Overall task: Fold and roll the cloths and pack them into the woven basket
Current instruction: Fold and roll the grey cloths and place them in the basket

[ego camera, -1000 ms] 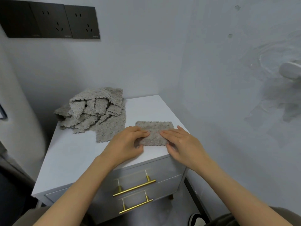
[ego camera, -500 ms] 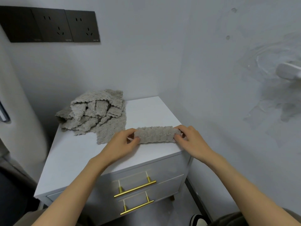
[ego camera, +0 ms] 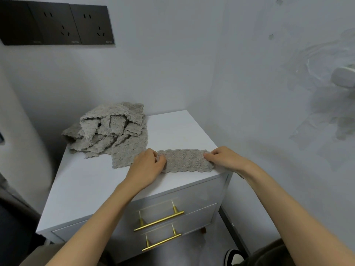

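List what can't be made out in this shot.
Woven basket: nowhere in the head view.
Folded cloth: left end hidden under the left hand.
Cloth pile: count unclear, layers overlap.
White object: cut off by the right edge.
Socket panel lettering: too small.

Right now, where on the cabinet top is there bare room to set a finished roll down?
Bare: the back right corner of the cabinet top, between the cloth pile and the folded cloth; also the front left, before the pile. Crowded: the front right, where left hand and right hand pinch the folded cloth.
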Available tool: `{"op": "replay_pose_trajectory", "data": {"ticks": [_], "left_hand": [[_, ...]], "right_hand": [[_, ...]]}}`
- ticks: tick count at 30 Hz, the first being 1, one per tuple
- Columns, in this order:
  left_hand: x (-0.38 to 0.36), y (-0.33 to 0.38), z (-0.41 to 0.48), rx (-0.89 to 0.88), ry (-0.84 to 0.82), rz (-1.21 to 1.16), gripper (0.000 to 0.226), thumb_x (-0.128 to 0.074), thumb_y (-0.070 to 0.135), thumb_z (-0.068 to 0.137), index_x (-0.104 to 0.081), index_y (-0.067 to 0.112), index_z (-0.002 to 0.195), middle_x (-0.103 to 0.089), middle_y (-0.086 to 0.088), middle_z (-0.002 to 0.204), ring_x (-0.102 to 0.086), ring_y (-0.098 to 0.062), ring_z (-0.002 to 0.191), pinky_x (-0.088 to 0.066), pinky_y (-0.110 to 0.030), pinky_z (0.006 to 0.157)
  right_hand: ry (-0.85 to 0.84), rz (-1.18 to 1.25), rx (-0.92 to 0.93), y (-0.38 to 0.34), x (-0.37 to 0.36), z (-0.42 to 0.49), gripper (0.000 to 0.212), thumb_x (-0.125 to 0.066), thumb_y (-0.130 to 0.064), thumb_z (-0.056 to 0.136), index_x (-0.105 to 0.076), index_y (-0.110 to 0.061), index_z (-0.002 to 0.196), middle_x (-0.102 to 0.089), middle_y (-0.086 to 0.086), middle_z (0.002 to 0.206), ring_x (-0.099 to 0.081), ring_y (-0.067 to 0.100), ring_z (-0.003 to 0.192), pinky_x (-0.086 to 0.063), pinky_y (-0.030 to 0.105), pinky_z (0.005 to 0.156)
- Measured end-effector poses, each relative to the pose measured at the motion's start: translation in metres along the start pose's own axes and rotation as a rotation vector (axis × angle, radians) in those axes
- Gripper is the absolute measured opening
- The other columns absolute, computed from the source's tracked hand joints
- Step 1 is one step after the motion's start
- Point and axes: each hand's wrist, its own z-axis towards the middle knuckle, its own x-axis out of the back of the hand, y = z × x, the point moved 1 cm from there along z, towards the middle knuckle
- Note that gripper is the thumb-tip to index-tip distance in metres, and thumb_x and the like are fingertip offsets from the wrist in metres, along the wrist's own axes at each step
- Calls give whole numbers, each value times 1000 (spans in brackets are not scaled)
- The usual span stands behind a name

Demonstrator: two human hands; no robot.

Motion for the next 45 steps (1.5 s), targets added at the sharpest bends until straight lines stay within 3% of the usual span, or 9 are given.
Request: {"op": "replay_pose_trajectory", "data": {"ticks": [10, 13, 17, 20, 25, 32, 35, 42, 45], "left_hand": [[6, 7, -12, 100, -138, -215, 32, -44, 26, 100, -35, 16, 71, -36, 2, 70, -30, -12, 62, -24, -27, 55], [6, 15, -19, 97, -126, -326, 26, -44, 26, 99, -37, 15, 76, -40, 0, 74, -34, -13, 65, -28, -26, 58], [9, 25, -27, 122, -134, -574, 22, -48, 25, 99, -42, 11, 84, -46, 0, 73, -45, -16, 73, -47, -38, 81], [9, 39, -36, 97, -167, -733, 22, -51, 24, 97, -44, 11, 81, -42, 2, 70, -46, -11, 67, -51, -31, 80], [0, 67, -56, 65, -207, -937, 21, -54, 19, 96, -46, 13, 77, -45, 5, 66, -48, -5, 64, -50, -24, 75], [-17, 113, -89, 60, -224, -1158, 20, -52, 10, 94, -47, 11, 75, -55, -1, 71, -56, -6, 68, -54, -21, 69], [-26, 136, -103, 37, -294, -1146, 27, -52, 7, 93, -45, 13, 68, -50, 9, 54, -52, -1, 54, -50, -25, 72], [-50, 191, -136, -123, -547, -982, 24, -55, 3, 89, -46, 13, 69, -54, 9, 56, -55, -1, 57, -49, -16, 56], [-65, 210, -149, -161, -711, -911, 11, -55, 4, 88, -53, 13, 83, -58, 5, 69, -58, -4, 67, -51, -19, 61]], "right_hand": [[5, 134, 50, -5, -8, -4, 37, -41, -15, 96, -28, -19, 62, -31, -1, 60, -28, 13, 54, -21, 26, 51], [62, 305, 46, -9, -4, -12, 31, -41, -13, 98, -38, -17, 67, -43, 1, 67, -44, 10, 58, -42, 17, 49], [81, 651, 4, -7, 9, -28, 12, -49, -12, 98, -50, -9, 86, -54, 6, 83, -58, 13, 71, -59, 26, 65], [171, 747, 4, 1, 23, -43, 9, -54, -13, 95, -52, -7, 101, -53, 8, 94, -57, 15, 79, -57, 27, 65], [369, 807, 66, 8, 37, -78, 3, -52, -15, 93, -54, -15, 90, -55, 2, 90, -56, 11, 76, -54, 31, 73], [575, 797, 156, 27, 52, -146, 10, -50, -15, 93, -52, -21, 85, -50, -3, 82, -48, 9, 71, -41, 29, 68], [695, 795, 146, 42, 56, -180, 14, -48, -13, 93, -51, -22, 83, -48, -6, 78, -44, 7, 68, -36, 25, 65], [1009, 958, 76, 86, 57, -257, 6, -51, -18, 82, -52, -21, 77, -47, -6, 76, -43, 12, 73, -33, 34, 67], [1127, 1015, 43, 107, 54, -286, 3, -51, -22, 74, -52, -20, 73, -47, -5, 73, -43, 10, 70, -33, 30, 62]]}}
